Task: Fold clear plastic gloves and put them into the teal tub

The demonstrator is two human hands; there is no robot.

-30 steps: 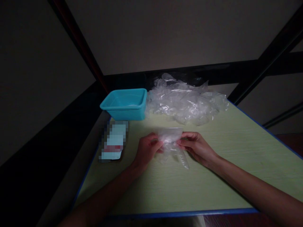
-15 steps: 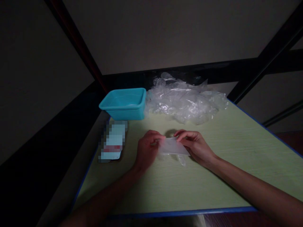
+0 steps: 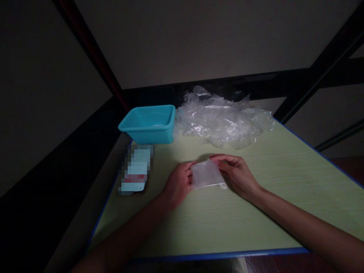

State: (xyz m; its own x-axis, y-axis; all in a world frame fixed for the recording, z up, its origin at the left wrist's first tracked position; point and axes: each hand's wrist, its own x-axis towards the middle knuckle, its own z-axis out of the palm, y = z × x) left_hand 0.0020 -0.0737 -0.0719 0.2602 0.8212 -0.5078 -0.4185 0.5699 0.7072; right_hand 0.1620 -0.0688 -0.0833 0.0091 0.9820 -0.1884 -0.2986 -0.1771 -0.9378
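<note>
A clear plastic glove, folded into a small flat square, lies on the pale green table between my hands. My left hand pinches its left edge with the fingers curled. My right hand holds its upper right edge, fingers bent over the fold. A fingertip of the glove sticks out at the lower right corner.
A heap of clear plastic gloves lies at the back of the table. A teal plastic tub stands at the back left. A blurred flat packet lies at the left edge. Dark metal bars frame the table.
The glove hung loose with its fingers dangling a second ago. Both hands have folded it over and pressed it into a compact square on the table.
</note>
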